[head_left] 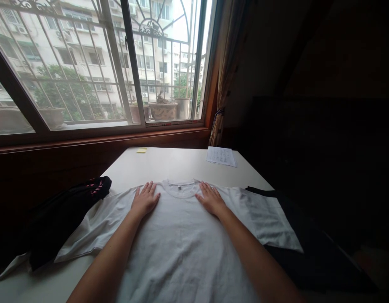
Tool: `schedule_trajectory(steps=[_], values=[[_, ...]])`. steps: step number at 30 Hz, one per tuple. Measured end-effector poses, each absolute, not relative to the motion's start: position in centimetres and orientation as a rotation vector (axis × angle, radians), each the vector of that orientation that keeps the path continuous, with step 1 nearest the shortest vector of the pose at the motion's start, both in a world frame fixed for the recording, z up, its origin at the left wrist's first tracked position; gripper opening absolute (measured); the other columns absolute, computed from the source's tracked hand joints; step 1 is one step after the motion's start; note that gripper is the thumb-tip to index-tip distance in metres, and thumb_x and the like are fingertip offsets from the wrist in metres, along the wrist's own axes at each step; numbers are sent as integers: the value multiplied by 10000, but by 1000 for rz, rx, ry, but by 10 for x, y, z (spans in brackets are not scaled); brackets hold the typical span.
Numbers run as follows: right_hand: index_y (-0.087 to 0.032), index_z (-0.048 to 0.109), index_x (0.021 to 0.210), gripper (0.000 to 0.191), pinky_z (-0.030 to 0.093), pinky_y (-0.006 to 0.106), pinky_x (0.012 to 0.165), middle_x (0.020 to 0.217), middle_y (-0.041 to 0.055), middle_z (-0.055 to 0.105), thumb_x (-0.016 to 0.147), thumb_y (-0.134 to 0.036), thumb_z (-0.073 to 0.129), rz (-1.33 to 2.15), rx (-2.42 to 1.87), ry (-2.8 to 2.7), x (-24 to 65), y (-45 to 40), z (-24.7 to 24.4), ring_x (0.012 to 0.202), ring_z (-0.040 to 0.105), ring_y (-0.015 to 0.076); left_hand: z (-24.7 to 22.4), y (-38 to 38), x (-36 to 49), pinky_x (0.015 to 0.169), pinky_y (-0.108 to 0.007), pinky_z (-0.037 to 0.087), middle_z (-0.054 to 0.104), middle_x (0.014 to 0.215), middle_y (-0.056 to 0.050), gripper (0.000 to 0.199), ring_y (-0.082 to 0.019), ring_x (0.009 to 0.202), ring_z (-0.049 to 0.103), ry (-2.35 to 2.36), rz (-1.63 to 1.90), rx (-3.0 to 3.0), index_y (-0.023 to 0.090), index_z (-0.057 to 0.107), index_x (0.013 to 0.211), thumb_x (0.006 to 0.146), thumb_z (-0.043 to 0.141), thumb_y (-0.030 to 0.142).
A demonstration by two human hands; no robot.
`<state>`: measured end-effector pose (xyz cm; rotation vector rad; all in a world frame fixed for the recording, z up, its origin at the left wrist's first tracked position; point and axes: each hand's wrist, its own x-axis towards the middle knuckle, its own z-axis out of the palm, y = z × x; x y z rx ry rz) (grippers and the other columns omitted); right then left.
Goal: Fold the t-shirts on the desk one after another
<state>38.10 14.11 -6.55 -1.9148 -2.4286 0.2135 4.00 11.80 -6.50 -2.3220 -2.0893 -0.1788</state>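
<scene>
A white T-shirt (178, 227) lies spread face up on the white table, its collar toward the window and both sleeves stretched out sideways. Flat on its left shoulder, beside the collar, rests my left hand (146, 199), fingers extended. My right hand (210, 198) presses flat on the other shoulder, fingers pointing away from me. Soft wrinkles run across the shirt's chest and lower part. The hem is out of view at the bottom.
Black clothing with pink marks (71, 208) is heaped at the table's left edge. Dark fabric (295, 223) lies under the right sleeve. Papers (221, 156) and a yellow note (141, 150) sit at the far end of the table (172, 164), below a barred window.
</scene>
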Motion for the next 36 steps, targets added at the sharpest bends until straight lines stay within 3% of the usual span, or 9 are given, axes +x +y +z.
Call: schedule_trajectory(steps=[16, 21, 30, 36], values=[[-346, 249, 1605, 649, 66, 487, 1240, 1708, -6, 116, 1022, -624, 182, 142, -2069, -2318, 416, 130, -62, 1560, 74, 251, -69, 108, 16, 1231, -510, 144, 210, 1678, -90, 673, -283, 1552, 177, -2124, -147, -2224, 182, 318, 1583, 1019, 259, 545], [-319, 235, 1613, 656, 75, 492, 1238, 1708, 9, 100, 1026, -607, 184, 157, -2070, -2338, 421, 124, -59, 1561, 73, 253, -70, 107, 15, 1232, -517, 134, 207, 1680, -96, 667, -291, 1552, 173, -2120, -153, -2227, 187, 317, 1584, 1022, 249, 541], [-212, 357, 1574, 644, 64, 499, 1238, 1679, 68, 229, 1024, -537, 274, -93, -2025, -2357, 454, 110, -48, 1550, 138, 255, -71, 108, 15, 1233, -530, 131, 184, 1685, -91, 677, -289, 1555, 157, -2128, -162, -2237, 169, 303, 1589, 1024, 236, 535], [-243, 419, 1542, 644, 225, 569, 1185, 1675, 48, 253, 1011, -555, 232, -209, -2144, -2087, 529, 93, -49, 1515, 229, 335, -68, 105, 18, 1231, -535, 124, 183, 1685, -96, 668, -295, 1555, 156, -2144, -156, -2232, 178, 302, 1588, 1027, 230, 533]])
